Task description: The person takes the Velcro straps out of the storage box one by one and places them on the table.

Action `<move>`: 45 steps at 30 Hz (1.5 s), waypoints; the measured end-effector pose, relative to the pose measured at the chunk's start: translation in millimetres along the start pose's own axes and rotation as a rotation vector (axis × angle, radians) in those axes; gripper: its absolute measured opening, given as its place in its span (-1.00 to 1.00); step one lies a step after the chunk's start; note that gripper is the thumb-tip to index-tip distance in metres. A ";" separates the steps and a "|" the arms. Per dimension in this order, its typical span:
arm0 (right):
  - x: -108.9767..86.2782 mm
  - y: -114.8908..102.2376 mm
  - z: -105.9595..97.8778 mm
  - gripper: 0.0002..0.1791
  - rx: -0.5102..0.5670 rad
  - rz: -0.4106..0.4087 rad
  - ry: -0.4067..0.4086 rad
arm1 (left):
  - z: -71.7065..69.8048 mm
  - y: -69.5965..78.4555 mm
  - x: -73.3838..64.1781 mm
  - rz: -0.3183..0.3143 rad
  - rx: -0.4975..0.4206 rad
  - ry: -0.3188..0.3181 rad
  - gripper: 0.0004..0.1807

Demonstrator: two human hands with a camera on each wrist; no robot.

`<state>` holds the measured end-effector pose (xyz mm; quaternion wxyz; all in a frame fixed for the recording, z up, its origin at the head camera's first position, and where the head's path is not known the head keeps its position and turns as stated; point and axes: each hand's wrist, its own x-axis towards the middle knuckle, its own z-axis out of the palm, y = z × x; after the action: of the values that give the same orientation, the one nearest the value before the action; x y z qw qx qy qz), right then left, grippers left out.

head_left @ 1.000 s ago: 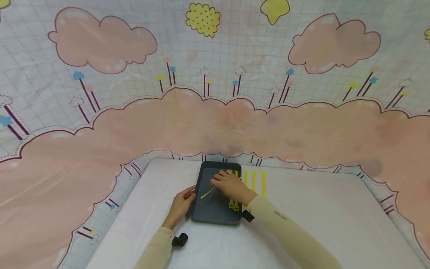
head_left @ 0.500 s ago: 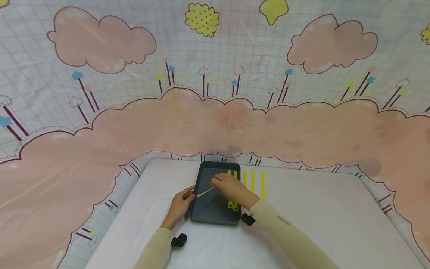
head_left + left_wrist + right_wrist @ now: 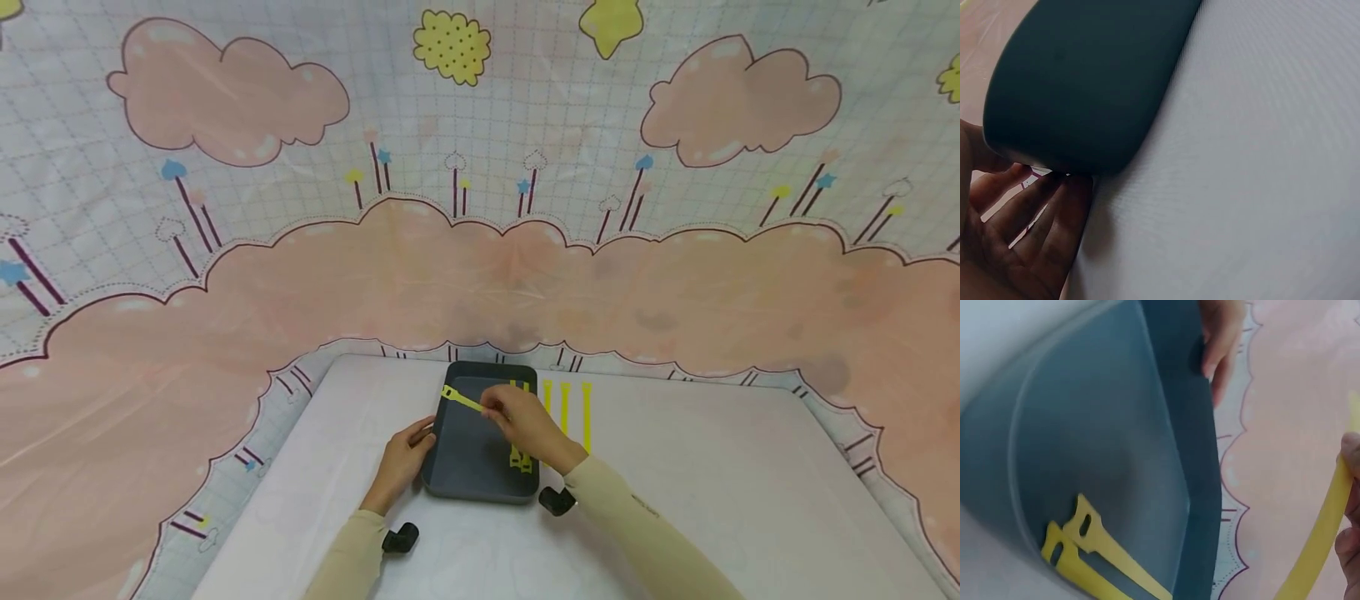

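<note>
My right hand (image 3: 525,423) pinches a yellow hook-and-loop cable tie (image 3: 462,402) above the dark grey tray (image 3: 472,492). Its slotted head end points up and left, over the tray's far left part; in the right wrist view the cable tie (image 3: 1319,540) runs down from the thumb and fingers. Two more yellow cable ties (image 3: 1110,547) lie side by side in the tray along its right side. My left hand (image 3: 402,463) rests against the outside of the tray's left wall, its fingers (image 3: 1044,234) extended at the wall in the left wrist view.
Several yellow cable ties (image 3: 587,417) lie in a row on the white table (image 3: 675,467), right of the tray and partly behind my right forearm. Behind the table hangs a cloud-patterned cloth (image 3: 480,283). A black wrist camera (image 3: 401,537) sits at my left cuff.
The held cable tie has swung from pointing down-left to pointing up-left, with its slotted head now showing. My right hand has turned and shifted slightly right; my left hand stays at the tray.
</note>
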<state>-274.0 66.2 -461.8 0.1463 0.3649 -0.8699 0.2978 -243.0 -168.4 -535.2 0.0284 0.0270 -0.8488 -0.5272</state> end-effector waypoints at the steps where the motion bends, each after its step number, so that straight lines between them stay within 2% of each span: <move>1: -0.7 0.3 0.3 -0.87 0.023 0.015 0.018 | 0.0 0.0 -0.3 -0.001 0.002 -0.002 -0.57; 5: -3.7 1.8 0.6 -0.84 0.119 0.068 0.085 | -0.4 0.2 -0.6 0.004 -0.001 -0.003 -0.56; 11: -9.4 5.0 -1.1 -0.89 0.249 0.186 0.128 | -0.1 -1.4 1.1 0.021 -0.002 0.002 -0.57; 18: -16.7 9.4 -3.2 -0.94 0.397 0.343 0.140 | -0.1 -2.1 0.3 0.034 0.000 0.006 -0.58; 23: -23.2 12.2 -8.7 -0.93 0.504 0.404 0.138 | 1.6 -2.0 -0.1 0.036 -0.012 0.004 -0.58; 28: -29.4 14.3 -15.0 -0.93 0.532 0.426 0.144 | 2.7 -2.8 0.5 0.037 -0.014 0.009 -0.58; 37: -42.6 18.2 -27.4 -0.92 0.517 0.456 0.169 | 1.5 -5.7 1.1 0.032 -0.011 0.011 -0.58; 45: -55.3 31.0 -35.4 -0.77 0.584 0.475 0.225 | 0.8 -6.9 2.1 0.039 0.003 0.023 -0.58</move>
<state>-256.9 135.8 -473.0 0.0576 0.1446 -0.7875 0.5963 -245.1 -170.9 -541.7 0.0485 0.0166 -0.8496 -0.5249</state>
